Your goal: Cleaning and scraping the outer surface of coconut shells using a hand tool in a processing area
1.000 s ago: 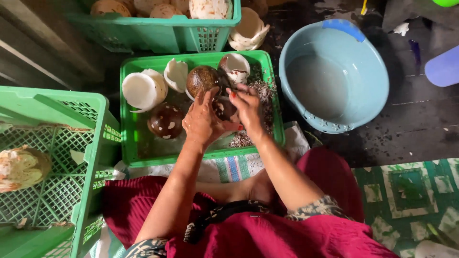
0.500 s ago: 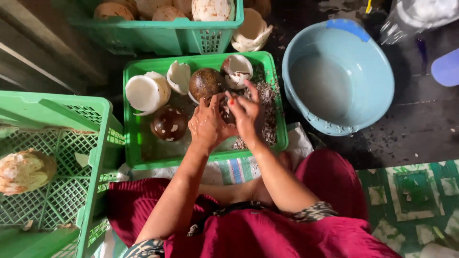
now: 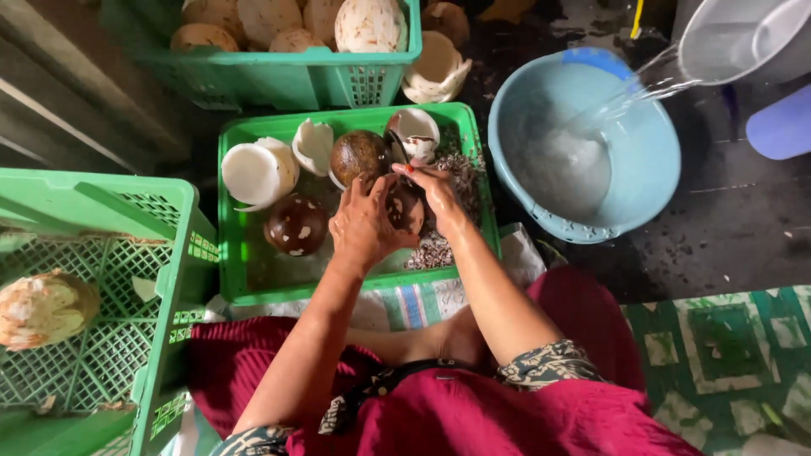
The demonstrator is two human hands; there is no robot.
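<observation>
Now, left hand: closed around a dark coconut over the near green crate.
Right hand: pinching a blade, touching the coconut's far-right side.

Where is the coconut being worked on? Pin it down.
In the head view, the brown coconut sits between the left hand and right hand, over the green tray, left of the blue basin.

One head-worn camera looks steeply down, close over the green tray.
</observation>
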